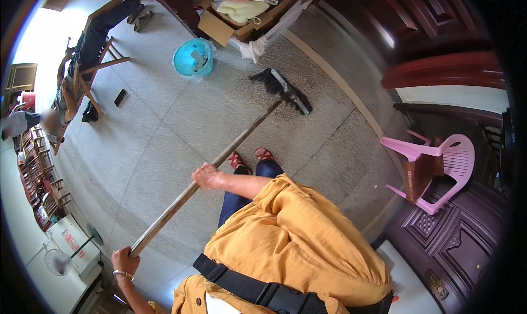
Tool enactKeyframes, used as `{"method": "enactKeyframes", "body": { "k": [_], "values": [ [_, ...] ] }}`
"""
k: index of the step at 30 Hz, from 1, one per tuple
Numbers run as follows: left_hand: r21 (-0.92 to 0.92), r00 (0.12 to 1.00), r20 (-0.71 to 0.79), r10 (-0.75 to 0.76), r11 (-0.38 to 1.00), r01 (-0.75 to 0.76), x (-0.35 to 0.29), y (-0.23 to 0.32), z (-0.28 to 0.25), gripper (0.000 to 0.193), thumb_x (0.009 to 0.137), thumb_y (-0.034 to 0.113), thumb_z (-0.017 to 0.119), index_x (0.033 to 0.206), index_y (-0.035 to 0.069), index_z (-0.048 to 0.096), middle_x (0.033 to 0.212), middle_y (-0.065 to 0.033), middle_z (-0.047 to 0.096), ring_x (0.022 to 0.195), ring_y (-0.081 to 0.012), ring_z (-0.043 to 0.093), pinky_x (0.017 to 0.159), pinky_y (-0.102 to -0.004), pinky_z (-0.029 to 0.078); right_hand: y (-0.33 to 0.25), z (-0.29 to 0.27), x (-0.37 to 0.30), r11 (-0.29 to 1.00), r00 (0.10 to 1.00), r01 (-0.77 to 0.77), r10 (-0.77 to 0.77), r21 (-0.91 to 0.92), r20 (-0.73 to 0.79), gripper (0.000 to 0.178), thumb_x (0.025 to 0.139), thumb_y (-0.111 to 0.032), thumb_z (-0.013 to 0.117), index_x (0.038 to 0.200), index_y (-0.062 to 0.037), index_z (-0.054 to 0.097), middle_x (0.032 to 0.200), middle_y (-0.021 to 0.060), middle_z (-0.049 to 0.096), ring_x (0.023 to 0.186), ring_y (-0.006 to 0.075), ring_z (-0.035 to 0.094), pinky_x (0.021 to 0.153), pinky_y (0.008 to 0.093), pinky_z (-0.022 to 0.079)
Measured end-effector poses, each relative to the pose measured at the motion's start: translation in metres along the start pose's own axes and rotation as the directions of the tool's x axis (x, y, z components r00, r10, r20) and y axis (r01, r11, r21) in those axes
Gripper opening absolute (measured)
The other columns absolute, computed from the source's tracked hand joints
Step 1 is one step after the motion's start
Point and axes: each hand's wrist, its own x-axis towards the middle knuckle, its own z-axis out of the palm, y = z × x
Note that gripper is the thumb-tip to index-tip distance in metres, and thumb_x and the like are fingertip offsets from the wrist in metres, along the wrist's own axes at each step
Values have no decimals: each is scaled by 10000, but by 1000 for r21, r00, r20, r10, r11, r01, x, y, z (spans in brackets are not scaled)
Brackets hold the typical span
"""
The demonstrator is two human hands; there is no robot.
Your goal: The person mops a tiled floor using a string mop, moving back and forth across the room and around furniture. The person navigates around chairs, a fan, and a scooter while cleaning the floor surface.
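A mop with a long wooden pole (241,135) slants across the floor in front of me. My left hand (125,262), with a bracelet at the wrist, closes round the pole's near end at the lower left. Farther up, my right hand (207,177) wraps round the pole's middle. The dark mop strands (272,84), held in a pale grey clamp (285,88), lie flat on the grey tiled floor (219,116), just ahead of my red-strapped sandals (264,153).
A light blue bucket (178,59) stands left of the mop head, by a cardboard box (216,28) full of things. Right is a pink plastic chair (458,157). A small black object (120,97) lies on the floor near a person (93,34) on a wooden chair (104,65).
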Motion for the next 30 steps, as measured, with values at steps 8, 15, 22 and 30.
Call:
{"method": "enactKeyframes", "body": {
  "k": [8, 15, 22, 30],
  "values": [
    [-206, 953, 242, 184, 969, -135, 61, 193, 54, 136, 638, 172, 545, 721, 71, 585, 733, -152, 598, 729, -342, 579, 661, -420, 464, 168, -49, -149, 911, 929, -323, 357, -256, 95, 159, 635, -209, 600, 743, -110, 663, 760, 134, 632, 754, 275, 624, 652, 368, 490],
    [-389, 899, 233, 371, 883, -264, 54, 264, 103, 174, 696, 189, 566, 801, 50, 556, 747, -204, 592, 733, -377, 573, 658, -450, 464, 219, -41, -239, 803, 888, -458, 432, -381, -156, 82, 618, -161, 602, 695, -135, 590, 796, 86, 568, 867, 256, 536, 875, 397, 352],
    [-259, 914, 218, 342, 923, -283, 12, 100, 138, 175, 684, 236, 572, 739, 69, 567, 725, -169, 592, 720, -353, 573, 645, -432, 457, 109, 83, -156, 811, 905, -409, 301, -418, -301, 101, 639, -261, 552, 625, -170, 594, 672, 56, 587, 695, 227, 586, 637, 360, 430],
    [109, 988, 149, -33, 994, 16, -121, -181, 155, 138, 580, 181, 612, 628, 72, 543, 638, -125, 564, 676, -341, 536, 625, -410, 424, -172, 250, 10, 964, 932, -258, 229, -70, -279, 129, 659, -242, 500, 599, -203, 607, 595, 20, 599, 584, 211, 580, 578, 436, 388]
  ]
}}
